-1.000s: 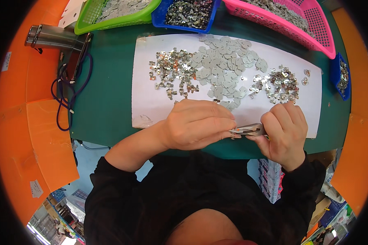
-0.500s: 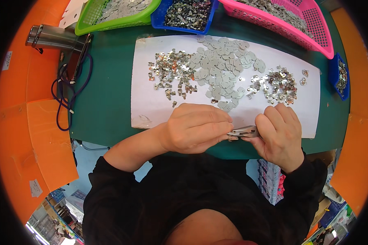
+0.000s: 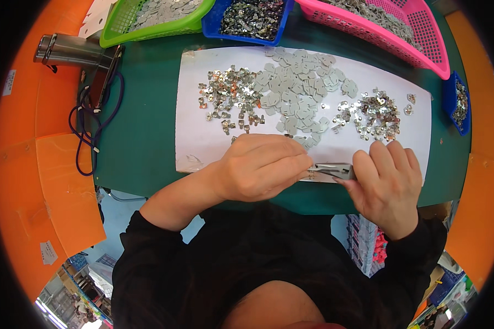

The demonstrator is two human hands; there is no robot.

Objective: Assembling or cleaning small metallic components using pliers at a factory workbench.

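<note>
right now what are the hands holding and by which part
Right hand: pliers, by the handle end. Left hand: cannot tell, fingers block the view.

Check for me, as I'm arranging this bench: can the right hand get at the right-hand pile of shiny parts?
Probably yes: the right-hand pile lies just beyond the right hand with nothing visible between, though metal pliers occupy its grip.

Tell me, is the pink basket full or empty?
Partly filled: metal pieces lie in the pink basket, with bare mesh at its right.
</note>
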